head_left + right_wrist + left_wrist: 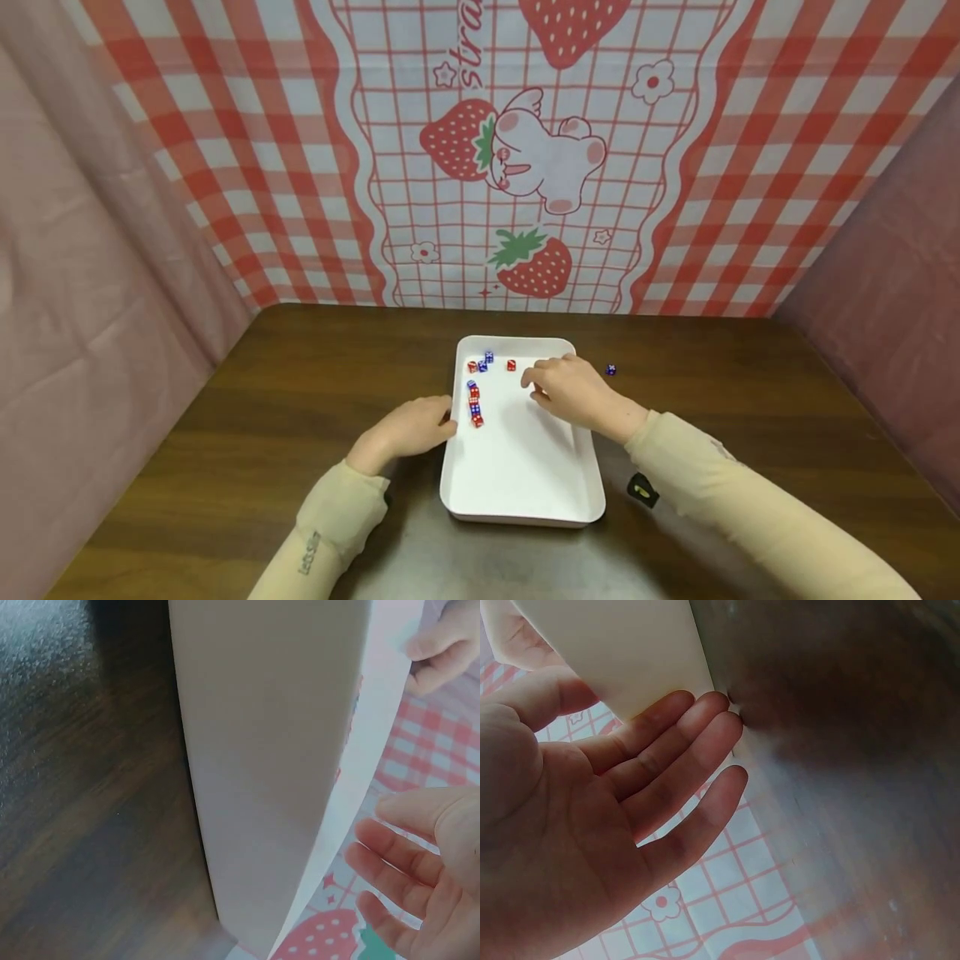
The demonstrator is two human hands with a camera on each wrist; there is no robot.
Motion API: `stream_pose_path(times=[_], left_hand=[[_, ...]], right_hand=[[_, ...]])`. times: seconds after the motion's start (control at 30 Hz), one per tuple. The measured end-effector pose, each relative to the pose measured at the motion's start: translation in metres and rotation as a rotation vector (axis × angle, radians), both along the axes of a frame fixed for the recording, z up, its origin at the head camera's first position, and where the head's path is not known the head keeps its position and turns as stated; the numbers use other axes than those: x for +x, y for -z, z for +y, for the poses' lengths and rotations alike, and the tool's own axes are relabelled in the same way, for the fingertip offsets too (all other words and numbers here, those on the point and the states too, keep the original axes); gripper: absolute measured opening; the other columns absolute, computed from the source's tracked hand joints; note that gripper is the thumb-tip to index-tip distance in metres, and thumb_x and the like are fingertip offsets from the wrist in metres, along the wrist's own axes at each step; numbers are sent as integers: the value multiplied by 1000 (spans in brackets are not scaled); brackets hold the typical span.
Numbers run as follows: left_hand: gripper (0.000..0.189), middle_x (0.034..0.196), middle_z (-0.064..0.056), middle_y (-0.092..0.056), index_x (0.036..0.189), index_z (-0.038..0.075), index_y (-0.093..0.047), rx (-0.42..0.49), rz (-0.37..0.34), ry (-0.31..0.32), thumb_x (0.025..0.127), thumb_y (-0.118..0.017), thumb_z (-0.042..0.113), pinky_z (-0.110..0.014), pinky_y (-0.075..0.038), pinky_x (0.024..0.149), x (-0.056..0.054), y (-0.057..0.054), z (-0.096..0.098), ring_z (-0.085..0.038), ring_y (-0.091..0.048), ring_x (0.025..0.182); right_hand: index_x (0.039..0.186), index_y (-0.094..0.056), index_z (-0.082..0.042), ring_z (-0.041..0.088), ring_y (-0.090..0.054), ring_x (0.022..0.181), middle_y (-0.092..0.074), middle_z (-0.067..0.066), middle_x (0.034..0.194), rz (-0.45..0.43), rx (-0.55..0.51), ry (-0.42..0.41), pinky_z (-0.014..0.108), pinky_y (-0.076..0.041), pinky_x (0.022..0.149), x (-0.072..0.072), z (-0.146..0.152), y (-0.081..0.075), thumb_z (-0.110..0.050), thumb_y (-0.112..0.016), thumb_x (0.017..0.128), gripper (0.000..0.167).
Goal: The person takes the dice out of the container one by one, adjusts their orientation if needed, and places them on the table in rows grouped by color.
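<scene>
A white rectangular tray (517,483) lies on the table. Inside, along its left side, a short row of red and blue dice (475,409) runs front to back. Behind that row sit a red die (472,367) and two blue dice (489,357), with another red die (512,365) farther right. My left hand (412,427) rests at the tray's left wall; its fingers (716,739) are fairly straight against the outside, thumb near the rim. Over the tray's right side hovers my right hand (566,387), fingers (394,862) loosely bent, nothing between them.
A blue die (611,369) lies on the brown wooden table (750,392), right of the tray. A small black object with a yellow mark (642,490) shows beside the right sleeve. Behind the table hangs a strawberry-print cloth (517,183); pink curtains (97,250) flank it.
</scene>
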State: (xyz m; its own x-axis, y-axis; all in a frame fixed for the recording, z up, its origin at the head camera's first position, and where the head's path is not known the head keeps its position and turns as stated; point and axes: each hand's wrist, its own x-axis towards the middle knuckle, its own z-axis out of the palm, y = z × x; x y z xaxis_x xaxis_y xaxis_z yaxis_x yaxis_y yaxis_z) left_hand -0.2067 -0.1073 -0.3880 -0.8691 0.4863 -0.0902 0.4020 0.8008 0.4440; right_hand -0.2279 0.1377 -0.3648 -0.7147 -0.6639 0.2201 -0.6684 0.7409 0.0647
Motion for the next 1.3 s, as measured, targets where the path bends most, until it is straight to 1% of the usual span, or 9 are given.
stream_pose_path(times=[0.23, 0.4, 0.5, 0.63, 0.93, 1.17, 1.3], left_hand=[[11, 71, -2, -50, 80, 10, -52, 9, -4, 1, 87, -51, 18, -33, -39, 63, 0, -1, 0, -17, -45, 67], [13, 71, -2, -49, 79, 10, -51, 3, 1, -1, 87, -51, 19, -32, -38, 63, 0, -1, 0, -17, -45, 67], [13, 70, -2, -48, 78, 10, -51, 0, 0, 0, 87, -51, 19, -32, -38, 62, 0, -1, 0, -17, -45, 67], [13, 68, -2, -47, 77, 10, -50, -2, -7, 1, 87, -51, 18, -31, -37, 60, 0, 0, 1, -16, -45, 65], [13, 68, -1, -48, 77, 11, -50, 7, -7, 5, 87, -51, 19, -31, -37, 60, -1, 2, 0, -16, -45, 64], [13, 71, -2, -50, 79, 10, -51, 9, 7, 16, 87, -52, 19, -33, -39, 62, -1, 2, 0, -17, -46, 67], [13, 71, -2, -49, 78, 10, -50, 5, 12, 19, 87, -51, 19, -33, -39, 63, -2, 2, -1, -17, -46, 67]], right_hand=[[90, -68, -16, 12, -61, 76, -66, -3, 83, -10, 14, -36, 37, -44, 72, 2, -8, 1, -12, -67, 77, 13], [92, -67, -15, 14, -62, 80, -65, -2, 86, 1, 8, -80, 38, -45, 75, 4, -15, 5, -13, -68, 77, 16], [97, -65, -14, 15, -61, 83, -64, -2, 89, 4, 13, -113, 37, -45, 76, 7, -19, 9, -15, -70, 76, 21], [102, -64, -12, 16, -60, 88, -63, 0, 94, -15, 18, -150, 36, -45, 77, 11, -24, 14, -16, -70, 77, 26], [105, -64, -13, 16, -59, 89, -61, 0, 96, -6, 29, -222, 34, -45, 78, 16, -35, 27, -17, -69, 78, 28], [112, -62, -16, 17, -59, 88, -61, 0, 95, -61, 69, -227, 35, -45, 75, 18, -40, 32, -19, -66, 81, 31], [112, -62, -17, 16, -59, 87, -61, 0, 94, -52, 63, -230, 34, -44, 73, 17, -42, 35, -19, -64, 82, 30]])
